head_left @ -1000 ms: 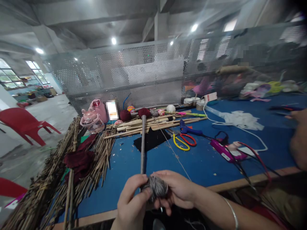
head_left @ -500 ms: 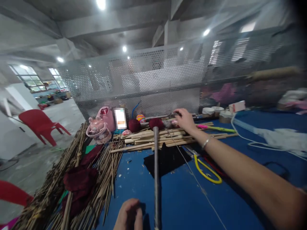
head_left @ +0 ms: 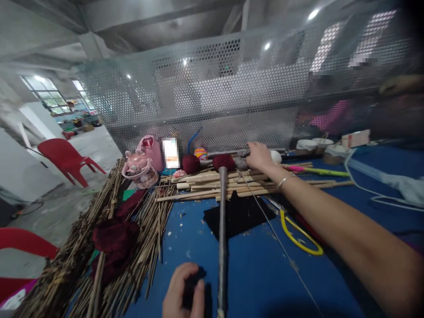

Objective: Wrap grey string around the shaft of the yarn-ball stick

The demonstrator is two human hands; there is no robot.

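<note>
My right hand (head_left: 261, 160) is stretched over the back of the table, fingers reaching forward and apart from the yarn. Just left of it sits a grey yarn ball (head_left: 240, 163), with darker grey yarn (head_left: 244, 153) behind. A white ball (head_left: 275, 157) lies right of that hand. My left hand (head_left: 183, 291) rests low near the front, fingers loosely curved, thumb apart, holding nothing. Beside it runs a long grey stick (head_left: 222, 229) topped by a dark red yarn ball (head_left: 223, 162). A thin string (head_left: 281, 243) crosses the table under my right forearm.
Pale wooden sticks (head_left: 198, 182) lie across the back, before a perforated metal screen (head_left: 205, 97). Yellow-handled scissors (head_left: 300, 236) and black cloth (head_left: 236, 216) are mid-table. Bundled twigs (head_left: 99, 221), dark red fabric (head_left: 115, 238) and a pink pot (head_left: 141, 170) stand left.
Both hands were together on a grey yarn ball. My right hand has since carried it to the back and now shows its fingers off it; my left has stayed near the front, holding nothing.
</note>
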